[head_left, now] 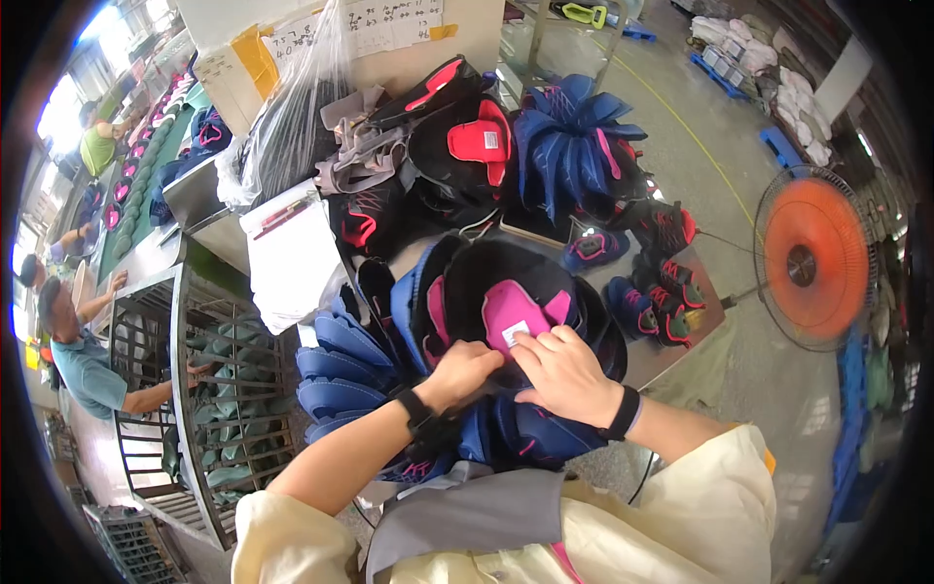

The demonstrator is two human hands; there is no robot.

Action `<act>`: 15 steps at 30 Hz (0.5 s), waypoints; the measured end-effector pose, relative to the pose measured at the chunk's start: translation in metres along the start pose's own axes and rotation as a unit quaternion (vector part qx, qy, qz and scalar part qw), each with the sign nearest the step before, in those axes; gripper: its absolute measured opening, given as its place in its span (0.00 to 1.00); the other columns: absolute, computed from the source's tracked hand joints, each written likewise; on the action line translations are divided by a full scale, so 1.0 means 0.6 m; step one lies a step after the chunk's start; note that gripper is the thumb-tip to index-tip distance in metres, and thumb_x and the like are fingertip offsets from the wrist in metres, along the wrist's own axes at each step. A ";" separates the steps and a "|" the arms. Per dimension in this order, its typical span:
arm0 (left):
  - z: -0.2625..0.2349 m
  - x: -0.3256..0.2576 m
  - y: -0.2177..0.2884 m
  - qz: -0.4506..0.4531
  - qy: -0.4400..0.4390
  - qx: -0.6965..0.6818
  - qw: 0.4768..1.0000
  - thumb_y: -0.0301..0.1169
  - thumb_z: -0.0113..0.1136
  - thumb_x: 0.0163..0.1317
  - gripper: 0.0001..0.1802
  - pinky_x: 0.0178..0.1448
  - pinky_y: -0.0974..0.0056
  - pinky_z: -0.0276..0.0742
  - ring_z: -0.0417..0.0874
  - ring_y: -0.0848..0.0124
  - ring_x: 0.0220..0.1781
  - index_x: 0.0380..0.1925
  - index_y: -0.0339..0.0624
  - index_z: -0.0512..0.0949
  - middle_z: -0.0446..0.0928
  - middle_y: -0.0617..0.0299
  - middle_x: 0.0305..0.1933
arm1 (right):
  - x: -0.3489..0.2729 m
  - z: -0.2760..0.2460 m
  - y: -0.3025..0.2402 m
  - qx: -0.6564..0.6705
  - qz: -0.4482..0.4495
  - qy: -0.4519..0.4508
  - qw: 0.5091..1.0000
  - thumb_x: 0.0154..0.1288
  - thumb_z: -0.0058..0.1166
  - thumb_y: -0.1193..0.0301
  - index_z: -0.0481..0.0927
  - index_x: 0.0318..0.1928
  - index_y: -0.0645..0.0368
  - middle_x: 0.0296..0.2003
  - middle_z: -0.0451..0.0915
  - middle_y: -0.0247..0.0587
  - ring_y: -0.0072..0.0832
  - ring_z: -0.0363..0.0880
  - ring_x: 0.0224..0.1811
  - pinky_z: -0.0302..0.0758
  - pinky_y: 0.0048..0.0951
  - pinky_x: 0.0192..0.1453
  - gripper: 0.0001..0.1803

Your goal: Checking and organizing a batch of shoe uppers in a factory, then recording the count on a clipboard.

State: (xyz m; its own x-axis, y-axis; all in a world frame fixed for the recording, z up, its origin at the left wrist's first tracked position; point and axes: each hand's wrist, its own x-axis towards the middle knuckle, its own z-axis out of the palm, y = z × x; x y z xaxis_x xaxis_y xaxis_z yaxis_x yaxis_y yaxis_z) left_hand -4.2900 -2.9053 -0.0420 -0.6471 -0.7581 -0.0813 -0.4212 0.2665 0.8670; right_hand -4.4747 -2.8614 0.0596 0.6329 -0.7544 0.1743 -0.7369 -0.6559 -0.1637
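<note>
In front of me is a dark shoe upper with a black inside and a pink tongue piece that bears a small white label. My left hand is closed on the near edge of this upper, thumb and fingers pressed together. Bent fingers of my right hand grip it beside the label. Blue shoe uppers lie stacked in a fan to the left, and more blue uppers sit below my right hand.
Black-and-red uppers and a blue bundle stand behind. Small shoes sit on the table's right side, near an orange fan. Left are papers with pens, a metal rack cart, a co-worker and a conveyor line.
</note>
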 end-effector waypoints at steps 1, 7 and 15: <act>-0.010 -0.019 0.029 -0.056 0.062 -0.194 0.977 0.30 0.53 0.53 0.07 0.36 0.64 0.71 0.79 0.63 0.34 0.28 0.39 0.77 0.77 0.51 0.29 | -0.002 -0.001 -0.002 -0.019 0.028 -0.008 0.999 0.36 0.67 0.58 0.72 0.46 0.60 0.47 0.74 0.40 0.32 0.72 0.42 0.65 0.31 0.48 0.34; -0.093 -0.131 0.087 -0.206 0.276 -0.635 0.691 0.24 0.50 0.54 0.05 0.44 0.72 0.61 0.69 0.75 0.36 0.25 0.35 0.76 0.73 0.63 0.32 | -0.033 -0.033 -0.017 -0.030 0.003 -0.066 0.997 0.38 0.63 0.62 0.76 0.43 0.42 0.51 0.73 0.50 0.32 0.72 0.41 0.63 0.30 0.46 0.25; -0.091 -0.163 0.086 -0.022 0.202 -0.517 0.831 0.23 0.52 0.51 0.04 0.45 0.71 0.59 0.68 0.72 0.37 0.20 0.34 0.73 0.70 0.60 0.33 | -0.042 -0.023 -0.050 -0.102 -0.003 -0.065 0.993 0.41 0.62 0.63 0.75 0.46 0.40 0.52 0.73 0.46 0.29 0.70 0.41 0.61 0.30 0.46 0.25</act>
State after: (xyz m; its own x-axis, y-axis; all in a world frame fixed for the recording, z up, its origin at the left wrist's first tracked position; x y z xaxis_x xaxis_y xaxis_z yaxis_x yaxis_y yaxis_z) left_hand -4.2137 -2.8497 0.0376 -0.2906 -0.9474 -0.1338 0.4689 -0.2629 0.8432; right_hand -4.4717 -2.8223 0.0739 0.6534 -0.7556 0.0451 -0.7570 -0.6522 0.0396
